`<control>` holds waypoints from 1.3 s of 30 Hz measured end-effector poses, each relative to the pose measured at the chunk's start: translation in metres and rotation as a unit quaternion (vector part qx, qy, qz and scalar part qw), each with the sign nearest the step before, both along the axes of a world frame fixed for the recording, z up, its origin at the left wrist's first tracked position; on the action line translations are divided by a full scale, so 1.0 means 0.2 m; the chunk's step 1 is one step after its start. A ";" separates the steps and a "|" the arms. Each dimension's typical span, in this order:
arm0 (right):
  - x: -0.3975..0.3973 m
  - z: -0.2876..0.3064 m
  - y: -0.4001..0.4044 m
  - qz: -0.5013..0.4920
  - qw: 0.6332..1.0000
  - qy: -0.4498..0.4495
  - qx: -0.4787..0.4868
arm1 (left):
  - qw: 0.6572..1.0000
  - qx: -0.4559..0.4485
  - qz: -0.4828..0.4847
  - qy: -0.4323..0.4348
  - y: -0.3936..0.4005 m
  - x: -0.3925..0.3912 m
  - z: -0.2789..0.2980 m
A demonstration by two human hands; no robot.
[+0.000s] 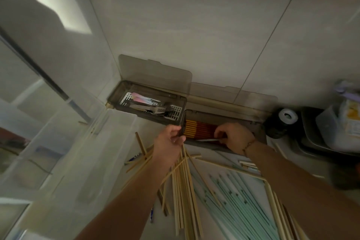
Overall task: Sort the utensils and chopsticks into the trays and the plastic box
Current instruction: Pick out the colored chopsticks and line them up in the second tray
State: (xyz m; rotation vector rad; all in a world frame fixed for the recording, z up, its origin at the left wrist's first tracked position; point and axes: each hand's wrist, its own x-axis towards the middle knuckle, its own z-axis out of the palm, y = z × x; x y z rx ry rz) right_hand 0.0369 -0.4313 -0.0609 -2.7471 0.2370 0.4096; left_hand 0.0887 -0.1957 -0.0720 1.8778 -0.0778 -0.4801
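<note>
Loose chopsticks (183,187) lie nearest me; my right hand (234,136) pinches 1 chopstick (207,139) lengthwise over the tray (259,132), my left hand (169,142) gripping its end.

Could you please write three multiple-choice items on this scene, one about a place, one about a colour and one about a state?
1. Where are the forks?
A. in the left tray
B. in the clear box
C. loose on the counter

2. What colour are the chopsticks in the right tray?
A. mint green
B. red and yellow
C. plain black

3. What is the left hand doing?
A. lying flat and open
B. gripping the right tray's end
C. holding a fork

Answers: 1 A, the forks lie on the left tray's perforated insert. 2 B, the red and yellow chopsticks lie side by side in it. 3 B, its fingers curl round the tray's left end, while the right hand pinches a thin pale stick.
</note>
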 end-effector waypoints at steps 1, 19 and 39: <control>0.00 -0.01 -0.01 -0.004 1.000 -0.005 0.009 | 1.000 0.001 -0.001 0.000 0.00 0.00 0.00; -1.09 -0.10 0.38 -0.105 0.983 -0.140 -0.052 | 0.998 0.034 -0.012 -0.050 -0.01 0.01 0.02; -0.93 0.19 0.41 -0.201 0.980 0.001 -0.003 | 0.999 0.035 -0.029 -0.025 0.00 0.01 0.04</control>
